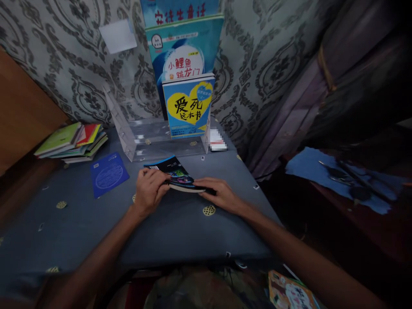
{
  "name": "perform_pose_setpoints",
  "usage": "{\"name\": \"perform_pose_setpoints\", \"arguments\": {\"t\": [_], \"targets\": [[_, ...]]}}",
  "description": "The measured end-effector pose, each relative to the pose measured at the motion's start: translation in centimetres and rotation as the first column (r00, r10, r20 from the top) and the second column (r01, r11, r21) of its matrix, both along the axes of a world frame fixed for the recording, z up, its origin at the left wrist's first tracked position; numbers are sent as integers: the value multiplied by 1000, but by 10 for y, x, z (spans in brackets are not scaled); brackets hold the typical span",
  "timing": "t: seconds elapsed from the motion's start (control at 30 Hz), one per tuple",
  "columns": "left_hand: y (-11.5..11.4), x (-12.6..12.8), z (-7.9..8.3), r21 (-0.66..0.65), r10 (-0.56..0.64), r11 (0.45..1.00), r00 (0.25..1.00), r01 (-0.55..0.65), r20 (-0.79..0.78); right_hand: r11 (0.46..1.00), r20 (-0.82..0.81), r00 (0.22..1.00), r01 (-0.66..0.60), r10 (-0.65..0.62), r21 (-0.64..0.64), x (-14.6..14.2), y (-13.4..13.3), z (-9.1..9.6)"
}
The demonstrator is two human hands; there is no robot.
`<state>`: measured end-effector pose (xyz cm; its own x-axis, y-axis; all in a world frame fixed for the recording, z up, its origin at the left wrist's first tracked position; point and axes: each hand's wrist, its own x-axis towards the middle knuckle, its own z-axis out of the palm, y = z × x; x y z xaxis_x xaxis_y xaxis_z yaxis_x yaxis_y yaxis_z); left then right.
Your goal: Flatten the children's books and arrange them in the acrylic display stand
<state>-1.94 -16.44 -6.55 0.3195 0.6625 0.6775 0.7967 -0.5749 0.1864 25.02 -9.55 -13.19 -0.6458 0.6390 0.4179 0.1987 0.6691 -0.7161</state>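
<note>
Between my two hands a dark book (175, 174) with a coloured picture on its cover is held low over the table, its near edge slightly bowed. My left hand (149, 189) grips its left side, fingers curled over the cover. On the right side my right hand (220, 193) pinches the corner, thumb below and fingers above. Just behind stands a clear plastic rack (128, 137) with a blue-and-yellow book (188, 107) upright at its right end. Taller blue-green books (186, 47) rise behind that one.
A pile of books (74, 139) lies at the table's back left, with a blue booklet (109, 174) flat nearby. A small white item (218, 139) sits right of the rack. Right of the table is a blue cloth (309, 167); an orange book (288, 289) is below the front edge.
</note>
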Motion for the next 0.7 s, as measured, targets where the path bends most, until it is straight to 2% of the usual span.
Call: {"name": "perform_pose_setpoints", "arguments": {"t": [0.07, 0.17, 0.27, 0.37, 0.47, 0.53, 0.6, 0.7], "targets": [[12, 6, 6, -17, 12, 1000, 997, -11, 75, 997, -79, 996, 31, -37, -68, -4, 1, 4], [29, 13, 20, -55, -25, 998, 974, 38, 227, 979, -183, 976, 78, -113, -189, -11, 5, 12], [42, 21, 46, -53, -23, 997, 915, 49, 403, 948, -237, 960, 73, -152, -311, -21, 9, 20], [52, 26, 77, -79, 27, 997, 818, 23, 575, 926, -263, 952, 51, -159, -374, -32, 8, 29], [66, 21, 98, -222, 62, 968, 739, 120, 670, 904, -281, 953, -18, -114, -428, -43, 2, 41], [78, 13, 99, -363, 136, 912, 696, 190, 705, 874, -318, 947, -119, -43, -471, -50, -5, 49], [90, 3, 91, -516, 261, 827, 662, 222, 703, 827, -371, 928, -224, 21, -515, -55, -11, 55], [100, -9, 68, -752, 456, 627, 686, 204, 566, 737, -431, 900, -336, 67, -587, -61, -20, 57]]}}
